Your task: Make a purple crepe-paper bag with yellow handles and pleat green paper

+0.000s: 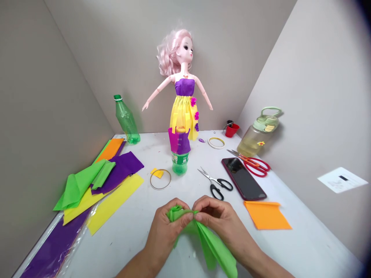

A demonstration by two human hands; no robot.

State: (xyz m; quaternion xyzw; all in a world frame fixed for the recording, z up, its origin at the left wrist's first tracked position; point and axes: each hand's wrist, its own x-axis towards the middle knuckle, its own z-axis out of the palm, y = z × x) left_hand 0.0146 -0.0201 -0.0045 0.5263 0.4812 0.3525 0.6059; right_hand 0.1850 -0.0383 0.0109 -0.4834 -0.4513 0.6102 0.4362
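Observation:
Both hands pinch a piece of bright green crepe paper (216,247) near the front of the table. My left hand (168,226) grips its bunched left end between thumb and fingers. Close beside it, fingertips almost touching, my right hand (220,220) pinches the gathered middle, and the loose part fans down to the right. Behind them a pink-haired doll (184,88) stands upright on a green bottle base (180,164), dressed in a purple top and a yellow paper skirt with small flowers. Black-handled scissors (216,183) lie open just beyond my right hand.
Green, purple and yellow paper sheets (116,204) lie at left, near a tilted green bottle (126,119). A thin ring (151,181) rests mid-table. At right are a phone (243,177), red-handled scissors (257,166), a drinking bottle (255,135), orange paper (268,216) and a red pot (232,130).

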